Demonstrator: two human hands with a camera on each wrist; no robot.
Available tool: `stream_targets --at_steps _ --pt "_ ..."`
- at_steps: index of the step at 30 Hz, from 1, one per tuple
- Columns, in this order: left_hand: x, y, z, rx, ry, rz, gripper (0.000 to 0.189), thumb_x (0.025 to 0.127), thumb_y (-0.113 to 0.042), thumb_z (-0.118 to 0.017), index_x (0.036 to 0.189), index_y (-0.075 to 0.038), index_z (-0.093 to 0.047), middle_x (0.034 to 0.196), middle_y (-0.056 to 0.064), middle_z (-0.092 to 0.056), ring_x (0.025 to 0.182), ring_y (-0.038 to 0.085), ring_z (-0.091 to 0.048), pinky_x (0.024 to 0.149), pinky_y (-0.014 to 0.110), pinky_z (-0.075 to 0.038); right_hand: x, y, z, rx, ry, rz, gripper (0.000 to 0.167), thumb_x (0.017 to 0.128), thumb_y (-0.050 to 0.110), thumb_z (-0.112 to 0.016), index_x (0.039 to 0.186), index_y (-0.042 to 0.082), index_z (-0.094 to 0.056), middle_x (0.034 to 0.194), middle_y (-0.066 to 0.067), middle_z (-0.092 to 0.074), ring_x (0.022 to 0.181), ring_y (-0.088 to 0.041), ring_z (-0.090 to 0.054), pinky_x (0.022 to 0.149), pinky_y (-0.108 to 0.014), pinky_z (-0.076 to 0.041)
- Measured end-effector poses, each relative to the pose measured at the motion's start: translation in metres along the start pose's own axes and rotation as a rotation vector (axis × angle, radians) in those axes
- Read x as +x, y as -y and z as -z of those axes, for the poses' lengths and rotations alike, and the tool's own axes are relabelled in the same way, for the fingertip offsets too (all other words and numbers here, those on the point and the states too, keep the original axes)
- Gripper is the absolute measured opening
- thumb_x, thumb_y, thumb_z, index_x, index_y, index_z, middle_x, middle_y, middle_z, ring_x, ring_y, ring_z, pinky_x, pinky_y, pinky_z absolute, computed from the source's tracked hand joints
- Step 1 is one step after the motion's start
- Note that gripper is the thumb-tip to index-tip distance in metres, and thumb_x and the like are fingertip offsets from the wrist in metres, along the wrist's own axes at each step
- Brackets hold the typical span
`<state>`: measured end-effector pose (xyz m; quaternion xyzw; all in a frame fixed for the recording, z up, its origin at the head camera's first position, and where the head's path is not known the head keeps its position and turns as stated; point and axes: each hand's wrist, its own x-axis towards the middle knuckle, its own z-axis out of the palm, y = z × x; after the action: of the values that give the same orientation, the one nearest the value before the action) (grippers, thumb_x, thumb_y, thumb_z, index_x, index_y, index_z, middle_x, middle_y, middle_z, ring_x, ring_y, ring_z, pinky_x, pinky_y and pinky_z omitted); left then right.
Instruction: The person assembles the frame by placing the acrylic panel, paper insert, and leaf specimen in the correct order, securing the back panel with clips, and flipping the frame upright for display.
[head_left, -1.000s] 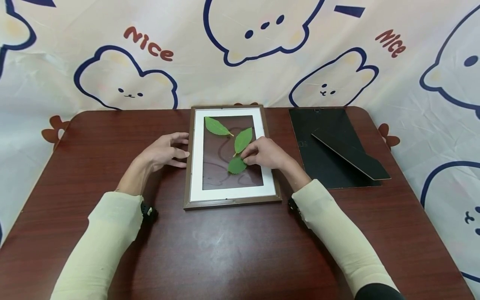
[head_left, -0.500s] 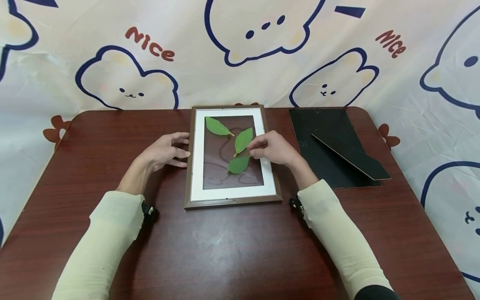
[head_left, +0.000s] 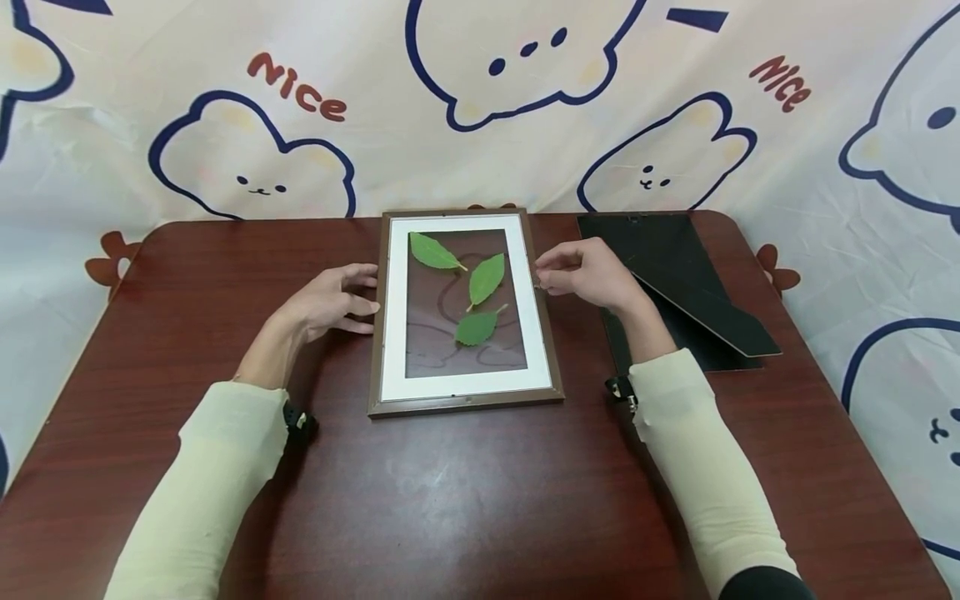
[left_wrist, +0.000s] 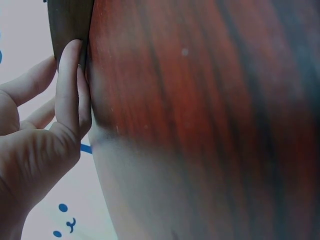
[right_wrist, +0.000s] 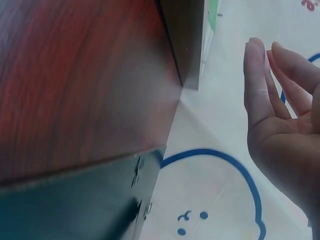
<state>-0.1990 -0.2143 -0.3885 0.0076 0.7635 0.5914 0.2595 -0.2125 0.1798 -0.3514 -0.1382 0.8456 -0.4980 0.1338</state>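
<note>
A brown picture frame with a white mat lies on the table in the head view. Three green leaves rest inside its opening: an upper-left leaf, a right leaf and a lower leaf whose stem points up to the right. Fairly straight fingers of my left hand touch the frame's left side; the left wrist view shows fingertips against its brown edge. Beside the frame's right edge hovers my right hand, its fingers lightly bent. Nothing shows between thumb and fingers in the right wrist view.
A black backing board with a hinged stand lies right of the frame, partly behind my right hand. The dark red-brown table meets a cartoon-printed cloth at its back edge.
My right hand has let go of the lower leaf's stem and moved right and up, off the leaves to the frame's right edge. The left hand and the leaves have stayed put.
</note>
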Motion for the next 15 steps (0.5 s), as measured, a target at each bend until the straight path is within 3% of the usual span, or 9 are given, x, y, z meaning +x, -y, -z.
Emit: stream_targets --at_steps 9,15 --pt "0.002 0.003 0.001 -0.003 -0.001 -0.009 0.077 0.097 0.007 -0.06 0.161 -0.003 -0.019 0.156 0.023 -0.027 0.113 0.032 -0.055 0.086 0.043 -0.06 -0.009 -0.009 0.027 0.008 -0.08 -0.031 0.029 0.097 0.005 -0.068 0.123 -0.007 -0.067 0.11 -0.02 -0.069 0.098 -0.038 -0.07 0.08 -0.03 -0.061" --pt "0.002 0.002 0.001 -0.007 0.004 -0.01 0.078 0.097 0.007 -0.06 0.162 -0.004 -0.018 0.157 0.023 -0.026 0.114 0.033 -0.054 0.086 0.043 -0.06 -0.019 -0.012 0.046 -0.003 -0.165 -0.038 0.029 0.098 0.011 -0.07 0.121 -0.005 -0.068 0.108 -0.02 -0.072 0.092 -0.027 -0.072 0.077 -0.027 -0.061"
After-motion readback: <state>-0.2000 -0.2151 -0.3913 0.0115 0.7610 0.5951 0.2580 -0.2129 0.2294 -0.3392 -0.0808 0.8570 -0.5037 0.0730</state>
